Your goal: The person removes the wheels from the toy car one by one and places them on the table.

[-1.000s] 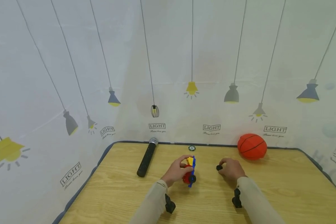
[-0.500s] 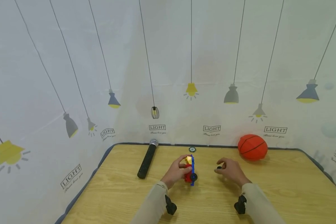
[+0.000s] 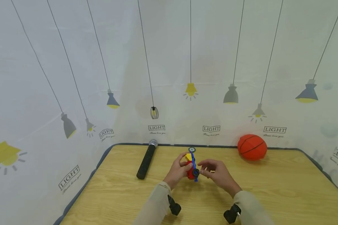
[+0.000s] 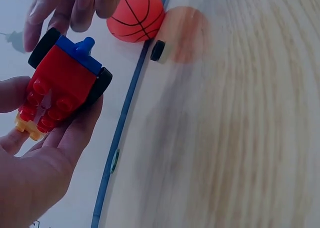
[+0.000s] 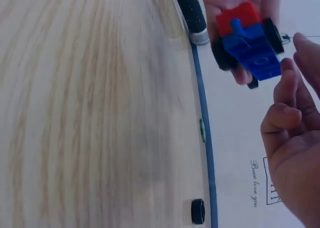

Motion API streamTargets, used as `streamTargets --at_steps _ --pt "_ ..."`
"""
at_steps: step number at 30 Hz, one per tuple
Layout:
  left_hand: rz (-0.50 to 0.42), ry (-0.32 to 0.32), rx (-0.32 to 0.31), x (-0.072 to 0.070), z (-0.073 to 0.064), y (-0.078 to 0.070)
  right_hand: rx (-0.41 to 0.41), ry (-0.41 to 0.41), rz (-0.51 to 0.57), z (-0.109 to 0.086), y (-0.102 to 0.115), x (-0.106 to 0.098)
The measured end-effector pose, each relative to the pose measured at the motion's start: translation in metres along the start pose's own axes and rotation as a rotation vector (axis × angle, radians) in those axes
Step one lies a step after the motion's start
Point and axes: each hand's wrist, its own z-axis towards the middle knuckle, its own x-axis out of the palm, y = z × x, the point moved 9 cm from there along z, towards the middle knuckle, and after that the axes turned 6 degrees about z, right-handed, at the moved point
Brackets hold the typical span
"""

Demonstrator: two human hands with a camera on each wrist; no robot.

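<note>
A person's left hand [image 3: 176, 170] grasps a toy car [image 3: 192, 166] built of red, blue and yellow bricks with black wheels, lifted just above the middle of a wooden surface [image 3: 284, 190]. The right hand [image 3: 217, 172] reaches in from 3 o'clock, its fingers [image 4: 75, 10] loosely bent beside the car's blue underside, near one wheel; whether they touch it cannot be told. A loose black wheel [image 4: 157, 50] lies on the surface near the far edge. An orange basketball [image 3: 252, 147] sits at 2 o'clock by the far edge. A black microphone [image 3: 146, 160] lies at 10 o'clock. A small round disc [image 3: 192, 150] rests at 12 o'clock.
</note>
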Motion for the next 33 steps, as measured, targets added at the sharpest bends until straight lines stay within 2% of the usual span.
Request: streamTargets --at_steps 5,15,27,33 --pt "-0.039 -0.014 -0.004 -0.001 0.000 -0.004 0.030 -0.017 0.011 0.001 0.001 0.007" --pt "-0.046 -0.009 0.000 0.000 0.000 -0.007 0.075 -0.018 0.045 0.002 -0.003 0.013" --pt "-0.039 -0.030 0.011 -0.003 -0.001 -0.007 0.044 -0.040 0.008 0.003 0.003 0.015" --pt "-0.034 -0.051 0.021 -0.003 -0.003 -0.008 0.093 -0.078 -0.031 0.006 0.000 0.016"
